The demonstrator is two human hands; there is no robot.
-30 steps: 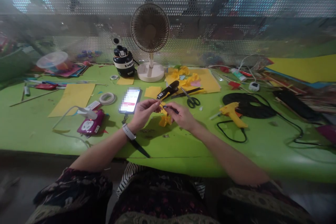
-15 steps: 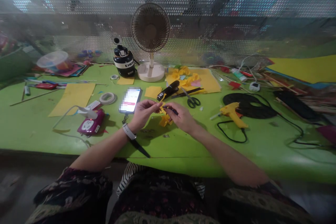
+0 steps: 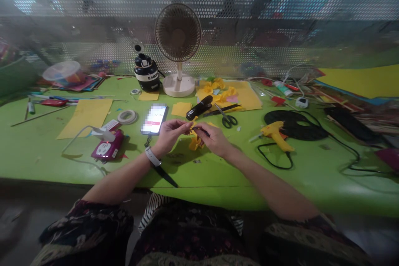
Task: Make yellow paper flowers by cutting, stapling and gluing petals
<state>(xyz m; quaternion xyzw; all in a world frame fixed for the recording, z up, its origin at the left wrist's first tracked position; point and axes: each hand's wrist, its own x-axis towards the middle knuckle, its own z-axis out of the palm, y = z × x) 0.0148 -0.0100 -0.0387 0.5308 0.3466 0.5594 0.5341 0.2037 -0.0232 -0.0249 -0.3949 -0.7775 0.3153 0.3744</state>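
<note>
Green surface [image 3: 218, 181] under everything, both hands above its near half. Fan [image 3: 178, 33] stands at the far side, beyond the left hand. Yellow sheet [image 3: 84, 118] lies flat, well left of the left hand. Yellow glue gun [image 3: 276, 135] on its side, well right of the right hand.

Left hand [image 3: 170, 134]: thumb and forefinger closed in a pinch, no real gap, on a bit of yellow paper. Right hand [image 3: 216, 139]: fingers curled in a pinch round something dark and slim; can't tell what it is. Fingertips of the two hands nearly meet.

Phone [image 3: 156, 119] just left of the left hand. Black stapler [image 3: 198, 109] just beyond the fingertips. Scissors [image 3: 230, 121] just beyond the right hand.

Folded yellow paper [image 3: 195, 144] sits below the fingertips, beside the right hand. Smallest: the yellow paper piece [image 3: 192, 131] between the fingertips, mostly hidden.

My take on working it: light pinch on the left, paper likely creases easily. Brace both hands against each other, make small moves from the right fingertips only. Tilt the knuckles so the contact point shows. Don't let the right hand drop onto the folded one.
</note>
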